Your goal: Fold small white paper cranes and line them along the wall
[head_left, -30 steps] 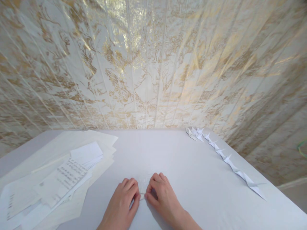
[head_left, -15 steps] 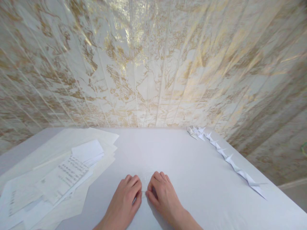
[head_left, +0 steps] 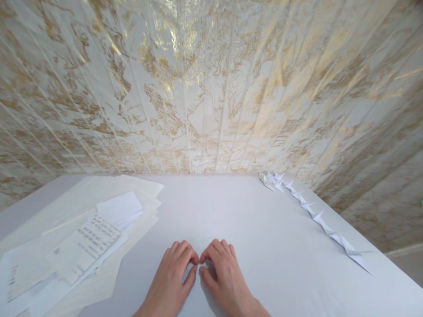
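My left hand (head_left: pixel 176 269) and my right hand (head_left: pixel 224 269) meet low in the middle of the head view, just over the white tabletop (head_left: pixel 211 211). On both hands the thumb and index finger are curled into a pinch, with the fingertips nearly touching. A small white piece of paper (head_left: pixel 199 263) shows as a tiny bit between them, mostly hidden by the fingers. Its folded shape cannot be made out.
Several folded white paper cranes (head_left: pixel 325 226) run in a row along the table's right edge. On the left, large pale sheets (head_left: pixel 145 187) lie under smaller blank papers (head_left: pixel 120 204) and a printed paper (head_left: pixel 87 246). A gold-patterned curtain (head_left: pixel 198 110) hangs behind the table.
My hands have come closer together, closing the gap between their fingertips. The thumbs have parted slightly from the index fingers. The view has shifted a little.
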`<action>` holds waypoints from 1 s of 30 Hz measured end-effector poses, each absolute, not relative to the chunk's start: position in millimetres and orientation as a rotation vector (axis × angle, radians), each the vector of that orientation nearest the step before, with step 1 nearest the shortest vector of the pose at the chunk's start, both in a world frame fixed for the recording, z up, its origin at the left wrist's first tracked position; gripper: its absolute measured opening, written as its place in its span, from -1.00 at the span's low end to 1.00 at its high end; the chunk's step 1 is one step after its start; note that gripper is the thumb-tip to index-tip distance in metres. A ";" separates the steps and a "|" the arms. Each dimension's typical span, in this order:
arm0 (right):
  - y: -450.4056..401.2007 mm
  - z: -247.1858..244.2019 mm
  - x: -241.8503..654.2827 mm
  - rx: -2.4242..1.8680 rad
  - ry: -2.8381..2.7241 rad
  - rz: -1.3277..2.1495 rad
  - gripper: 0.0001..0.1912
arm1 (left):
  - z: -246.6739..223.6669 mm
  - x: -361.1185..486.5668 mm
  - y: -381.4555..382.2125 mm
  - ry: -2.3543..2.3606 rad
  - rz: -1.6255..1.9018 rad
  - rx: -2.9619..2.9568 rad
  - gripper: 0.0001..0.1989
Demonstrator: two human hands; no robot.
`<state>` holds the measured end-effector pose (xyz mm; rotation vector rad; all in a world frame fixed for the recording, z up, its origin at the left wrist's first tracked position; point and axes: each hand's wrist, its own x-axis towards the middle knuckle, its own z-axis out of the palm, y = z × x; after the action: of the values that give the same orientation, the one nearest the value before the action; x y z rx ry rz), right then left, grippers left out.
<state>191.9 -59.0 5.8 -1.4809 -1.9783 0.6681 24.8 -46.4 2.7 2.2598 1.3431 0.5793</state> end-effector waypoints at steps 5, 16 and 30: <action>-58.5 3.3 191.1 -1.477 -1.960 0.654 -0.72 | 1.7 24.0 -46.0 1.338 0.576 2.240 -0.84; -56.4 -7.1 192.6 -1.397 -1.938 0.612 -0.64 | 1.0 22.5 -46.0 1.326 0.573 2.223 -0.86; -58.6 2.5 193.1 -1.438 -1.984 0.626 -0.74 | -1.7 22.9 -50.3 1.365 0.621 2.221 -0.84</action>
<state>193.1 -58.6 2.5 -1.4382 -1.9837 0.6258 22.9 -50.3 -1.7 2.2209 1.3648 0.6208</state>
